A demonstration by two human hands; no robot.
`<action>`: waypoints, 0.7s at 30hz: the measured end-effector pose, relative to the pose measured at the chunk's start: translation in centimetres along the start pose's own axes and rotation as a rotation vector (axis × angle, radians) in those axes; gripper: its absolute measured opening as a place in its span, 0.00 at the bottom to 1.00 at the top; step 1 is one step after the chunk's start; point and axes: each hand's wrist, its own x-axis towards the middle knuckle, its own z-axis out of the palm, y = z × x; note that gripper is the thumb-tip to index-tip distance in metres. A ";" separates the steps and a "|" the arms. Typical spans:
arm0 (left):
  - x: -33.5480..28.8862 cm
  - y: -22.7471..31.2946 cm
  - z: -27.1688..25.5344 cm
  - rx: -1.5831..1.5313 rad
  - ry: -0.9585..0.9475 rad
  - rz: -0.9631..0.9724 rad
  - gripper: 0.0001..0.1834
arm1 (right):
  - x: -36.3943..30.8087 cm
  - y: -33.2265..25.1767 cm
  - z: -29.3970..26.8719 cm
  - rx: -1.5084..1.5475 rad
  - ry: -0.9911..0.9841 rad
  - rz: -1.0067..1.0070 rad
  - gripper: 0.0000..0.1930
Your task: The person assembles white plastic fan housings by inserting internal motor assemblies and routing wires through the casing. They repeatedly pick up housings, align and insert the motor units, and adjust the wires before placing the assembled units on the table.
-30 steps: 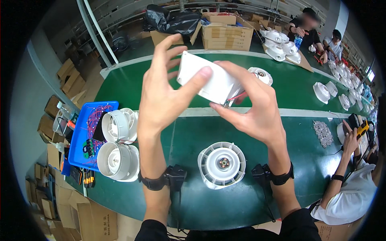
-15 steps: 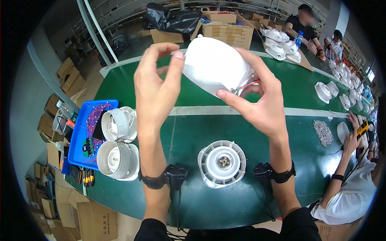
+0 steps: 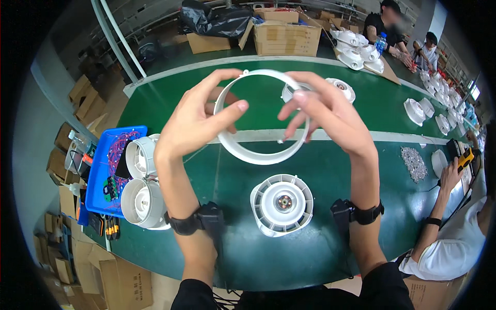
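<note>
An open white plastic ring [image 3: 261, 156] is raised over the green table, its round opening facing me. My left hand [image 3: 199, 113] pinches the ring's left rim between thumb and fingers. On the right rim is my right hand [image 3: 325, 113], its fingers bent into the opening and slightly blurred. Below them, a white round housing [image 3: 283, 204] with radial ribs and a metallic centre rests on the table. Behind my right hand, another white housing [image 3: 341, 88] is partly covered.
At left, a blue tray [image 3: 98, 181] holds wires and green boards, overlapped by white housings [image 3: 142, 199]. Small metallic pieces [image 3: 414, 164] form a pile at right, near a co-worker's hand [image 3: 452, 173] and a yellow-black tool [image 3: 466, 159]. Cardboard boxes [image 3: 287, 40] stand beyond the table.
The white part between my hands has turned, from showing its smooth side to showing its open ring. My right hand has shifted its fingers into the opening, and my left hand has moved slightly down.
</note>
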 end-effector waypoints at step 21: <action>3.7 -26.4 -1.3 -0.262 0.684 -0.412 0.22 | 1.5 6.0 0.4 -0.723 -0.653 0.192 0.24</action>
